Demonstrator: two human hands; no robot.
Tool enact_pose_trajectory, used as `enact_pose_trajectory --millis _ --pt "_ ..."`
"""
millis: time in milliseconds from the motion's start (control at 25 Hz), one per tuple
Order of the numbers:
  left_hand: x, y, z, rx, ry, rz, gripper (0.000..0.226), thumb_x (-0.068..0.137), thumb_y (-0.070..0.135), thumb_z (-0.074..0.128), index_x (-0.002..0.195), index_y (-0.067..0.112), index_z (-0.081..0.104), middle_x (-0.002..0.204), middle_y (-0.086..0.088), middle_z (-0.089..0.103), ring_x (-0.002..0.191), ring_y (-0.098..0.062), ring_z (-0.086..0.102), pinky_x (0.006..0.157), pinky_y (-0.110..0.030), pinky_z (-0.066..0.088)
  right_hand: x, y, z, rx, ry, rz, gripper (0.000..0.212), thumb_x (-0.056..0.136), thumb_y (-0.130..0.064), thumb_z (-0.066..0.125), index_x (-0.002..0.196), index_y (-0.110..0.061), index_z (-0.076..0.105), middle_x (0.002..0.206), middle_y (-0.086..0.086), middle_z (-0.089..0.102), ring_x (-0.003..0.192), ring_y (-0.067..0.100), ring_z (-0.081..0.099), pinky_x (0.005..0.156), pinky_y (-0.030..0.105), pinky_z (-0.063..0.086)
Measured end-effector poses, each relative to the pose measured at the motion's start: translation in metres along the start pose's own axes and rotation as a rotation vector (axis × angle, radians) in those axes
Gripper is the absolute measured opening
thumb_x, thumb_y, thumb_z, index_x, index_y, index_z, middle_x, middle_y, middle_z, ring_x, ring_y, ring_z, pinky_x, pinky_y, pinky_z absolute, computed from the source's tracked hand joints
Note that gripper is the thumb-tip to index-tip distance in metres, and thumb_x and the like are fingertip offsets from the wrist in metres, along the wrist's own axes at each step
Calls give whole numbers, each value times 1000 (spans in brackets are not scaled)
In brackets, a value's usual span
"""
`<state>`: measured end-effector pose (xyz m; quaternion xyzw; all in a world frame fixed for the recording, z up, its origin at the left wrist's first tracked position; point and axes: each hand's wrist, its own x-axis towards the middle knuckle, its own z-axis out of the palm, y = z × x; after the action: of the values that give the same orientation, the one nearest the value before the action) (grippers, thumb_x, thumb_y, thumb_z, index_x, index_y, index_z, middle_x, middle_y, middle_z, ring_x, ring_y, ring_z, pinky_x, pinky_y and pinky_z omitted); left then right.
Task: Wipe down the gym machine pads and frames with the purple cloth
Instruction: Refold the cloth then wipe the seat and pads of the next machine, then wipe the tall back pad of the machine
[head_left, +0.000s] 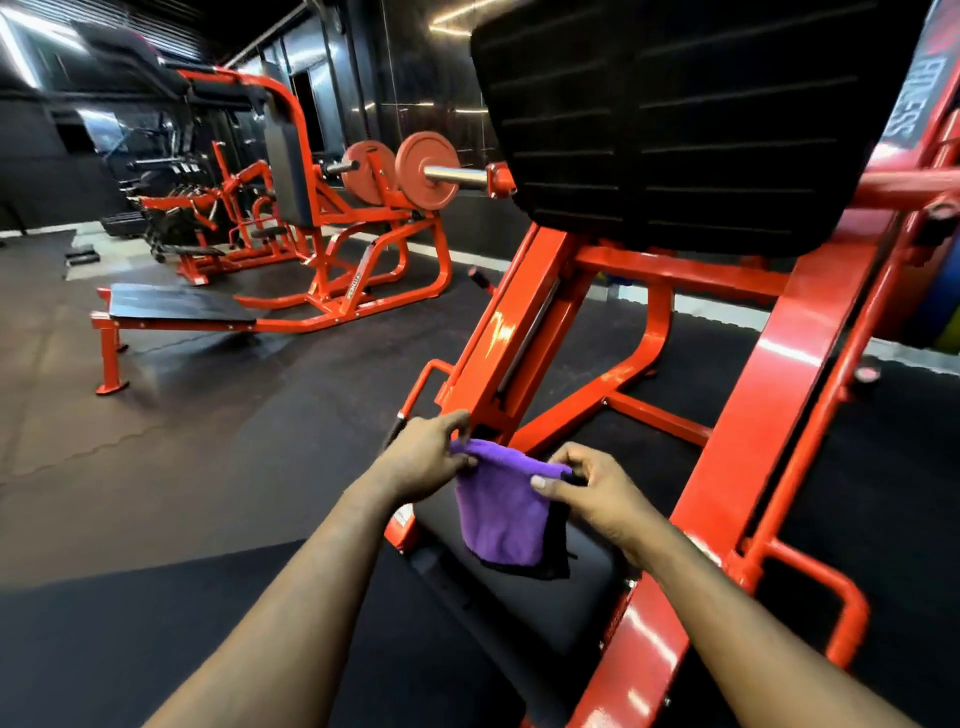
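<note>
The left hand (426, 457) and right hand (592, 493) each pinch a top corner of the soft purple cloth (501, 506), which hangs between them above the black padded seat (571, 603) of the orange steel leg-press frame (753, 441). Behind rises the black ribbed footplate (675, 119).

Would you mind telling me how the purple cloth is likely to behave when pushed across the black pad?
Probably floppy: the purple cloth hangs limp below the top edge that the left hand and right hand pinch. Likely light, since fingertip pinches carry it. It may bunch rather than slide flat on the black pad.
</note>
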<state>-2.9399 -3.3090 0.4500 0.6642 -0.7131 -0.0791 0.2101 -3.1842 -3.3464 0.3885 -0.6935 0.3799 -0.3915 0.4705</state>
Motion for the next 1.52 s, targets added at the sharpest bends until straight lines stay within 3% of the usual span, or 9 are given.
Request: enact_pose_trajectory --millis 120,240,360,520,680,920,1040,1360,1520 --pt "-18 48 -68 -305 -118 -140 26 87 2 53 99 17 34 88 -22 67 63 -32 66 54 -37 54 -1 -94 1 -22 -37 34 21 82 -22 82 82 -9 65 70 -1 68 68 9 57 66 28 44" --pt "-44 102 -136 -441 -302 -153 27 87 -6 46 109 11 44 105 -20 69 76 -19 67 66 -31 53 -9 -196 0 78 37 108 12 91 -10 73 96 1 70 71 1 71 61 2 63 58 19 49" --pt "-72 157 -230 -549 -206 -186 21 92 17 60 112 15 54 98 -6 70 79 -15 64 72 -34 56 -38 -311 -17 246 1 200 16 93 -2 66 108 3 70 83 6 75 73 9 70 63 19 56" --pt "-100 224 -348 -501 -127 -188 54 77 70 67 104 24 60 92 0 72 89 -14 68 75 -34 55 -77 -437 -47 289 -116 170 28 91 7 64 116 -5 70 97 2 78 89 9 72 74 20 58" --pt "-127 276 -425 -295 46 -131 12 92 18 52 97 12 61 85 -11 69 82 -28 63 74 -39 51 -97 -526 -67 138 -91 116 29 89 11 61 106 -8 74 84 -3 75 79 8 69 77 21 53" --pt "-170 308 -478 -297 280 -292 26 93 7 37 103 16 59 103 -13 64 91 -24 57 75 -27 38 -103 -553 -147 -43 335 136 20 59 -23 58 72 -25 72 79 2 75 84 27 70 79 45 60" --pt "-197 328 -475 -313 490 -360 14 99 9 40 107 9 52 104 -21 63 93 -32 57 77 -33 38 -132 -563 -192 -96 489 134 7 75 -20 66 77 -26 68 85 -1 74 87 23 68 82 40 57" --pt "-265 448 -430 -285 1105 -372 14 102 7 36 110 9 49 87 -5 59 76 -20 51 66 -31 32 -197 -571 -243 42 547 -46 25 73 -23 45 74 -12 67 70 1 65 77 24 58 65 31 38" --pt "-286 448 -427 -230 954 -542 11 104 11 37 105 4 45 80 -16 54 76 -41 53 62 -36 25 -203 -564 -239 -81 468 77 29 87 -22 46 90 -7 71 96 15 72 96 34 63 83 37 45"
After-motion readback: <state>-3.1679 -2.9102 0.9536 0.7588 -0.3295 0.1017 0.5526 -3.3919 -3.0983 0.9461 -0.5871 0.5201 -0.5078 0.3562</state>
